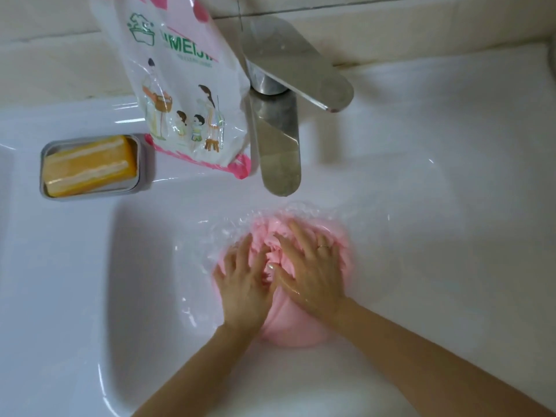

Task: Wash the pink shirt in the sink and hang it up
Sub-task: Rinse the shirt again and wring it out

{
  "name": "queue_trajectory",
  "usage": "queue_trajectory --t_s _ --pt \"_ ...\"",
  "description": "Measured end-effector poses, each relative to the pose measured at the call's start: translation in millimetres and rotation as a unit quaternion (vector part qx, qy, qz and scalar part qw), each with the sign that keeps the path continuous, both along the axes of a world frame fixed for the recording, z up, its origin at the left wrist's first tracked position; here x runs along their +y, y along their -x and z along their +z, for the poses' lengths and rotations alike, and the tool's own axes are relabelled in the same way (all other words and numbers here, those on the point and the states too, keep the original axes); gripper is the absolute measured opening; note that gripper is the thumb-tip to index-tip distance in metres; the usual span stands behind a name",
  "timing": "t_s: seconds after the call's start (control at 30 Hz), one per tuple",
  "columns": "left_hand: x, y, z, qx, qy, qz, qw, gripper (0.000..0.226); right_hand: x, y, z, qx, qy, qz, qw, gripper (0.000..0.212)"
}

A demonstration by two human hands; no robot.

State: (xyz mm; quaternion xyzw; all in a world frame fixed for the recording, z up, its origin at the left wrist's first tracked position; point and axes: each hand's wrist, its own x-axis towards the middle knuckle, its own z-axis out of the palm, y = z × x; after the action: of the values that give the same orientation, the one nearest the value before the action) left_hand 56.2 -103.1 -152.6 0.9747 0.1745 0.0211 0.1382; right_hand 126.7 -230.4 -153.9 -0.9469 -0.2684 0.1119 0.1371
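The pink shirt point(293, 329) lies bunched in shallow water at the bottom of the white sink point(150, 296), below the steel tap spout point(278, 145). Both of my hands are on top of it. My left hand point(245, 284) lies with fingers spread and pressed onto the wet cloth. My right hand point(313, 272), with a ring on one finger, presses flat on the shirt beside it, its thumb touching the left hand. The water around the cloth ripples. Part of the shirt is hidden under my hands.
A grey soap dish point(144, 164) with an orange soap bar point(90, 167) sits on the sink's left ledge. A white and pink detergent bag point(180, 85) leans by the tap. The tap lever point(301, 67) points right. The tiled wall runs behind.
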Motion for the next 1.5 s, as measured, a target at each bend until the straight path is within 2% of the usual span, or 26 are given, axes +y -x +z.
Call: queue_trajectory --t_s 0.2,0.3,0.4,0.57,0.67,0.7,0.77,0.83,0.9,0.97,1.07,1.13,1.2,1.23,1.27,1.3,1.33,1.37,1.43,1.5 --pt "1 -14 -21 -0.073 -0.031 0.016 0.997 0.015 14 -7 -17 -0.082 -0.087 -0.037 0.992 0.031" --pt "4 -22 -32 -0.099 -0.033 0.030 0.994 0.014 20 -13 -24 -0.099 -0.121 -0.051 0.986 0.020" --pt "8 -30 -40 -0.142 -0.067 0.011 0.988 0.014 25 -22 -29 -0.151 -0.122 -0.067 0.979 0.026" --pt "11 -44 -45 -0.181 -0.041 -0.008 0.983 0.025 37 -32 -29 -0.190 -0.095 -0.086 0.973 0.032" --pt "16 -53 -45 -0.166 -0.041 -0.026 0.985 0.016 45 -41 -29 -0.195 -0.095 -0.109 0.970 0.032" --pt "18 -57 -44 -0.136 -0.044 -0.028 0.989 0.022 46 -43 -30 -0.193 -0.102 -0.113 0.969 0.031" --pt "21 -61 -42 -0.080 -0.054 -0.021 0.995 0.047 48 -46 -30 -0.191 -0.105 -0.126 0.968 0.030" --pt "22 -65 -30 -0.041 -0.045 -0.015 0.998 0.041 52 -49 -22 -0.145 -0.095 -0.131 0.976 0.032" --pt "20 -68 -10 0.014 0.015 -0.012 1.000 0.029 54 -48 -9 -0.092 -0.082 -0.142 0.982 0.036" --pt "21 -67 11 0.048 0.132 0.012 0.990 0.029 50 -48 12 -0.023 -0.111 -0.186 0.976 0.039" --pt "28 -54 48 0.047 0.263 0.035 0.963 0.033 31 -46 49 0.113 -0.171 -0.206 0.957 0.034" --pt "31 -45 74 0.032 0.374 0.064 0.924 0.035 14 -38 75 0.122 -0.193 -0.171 0.958 0.039" --pt "32 -35 86 0.020 0.440 0.118 0.890 0.040 1 -25 97 0.076 -0.195 -0.141 0.968 0.051" --pt "30 -31 86 0.025 0.420 0.133 0.897 0.044 -7 -20 97 0.013 -0.176 -0.119 0.977 0.051" --pt "27 -26 83 0.045 0.338 0.122 0.932 0.051 -15 -18 92 -0.053 -0.131 -0.090 0.986 0.049" --pt "25 -21 76 0.065 0.205 0.085 0.973 0.061 -21 -19 82 -0.096 -0.078 -0.064 0.990 0.050" --pt "23 -17 66 0.087 0.098 0.036 0.991 0.072 -24 -24 71 -0.096 -0.034 -0.050 0.993 0.058" --pt "20 -14 57 0.109 0.049 -0.007 0.993 0.082 -25 -29 58 -0.062 -0.004 -0.041 0.997 0.068" --pt "12 -9 36 0.113 0.031 -0.034 0.992 0.088 -21 -32 34 0.002 0.009 -0.005 1.000 0.076" --pt "0 -3 20 0.112 0.071 -0.041 0.990 0.082 -17 -22 15 0.007 -0.003 0.024 1.000 0.065"
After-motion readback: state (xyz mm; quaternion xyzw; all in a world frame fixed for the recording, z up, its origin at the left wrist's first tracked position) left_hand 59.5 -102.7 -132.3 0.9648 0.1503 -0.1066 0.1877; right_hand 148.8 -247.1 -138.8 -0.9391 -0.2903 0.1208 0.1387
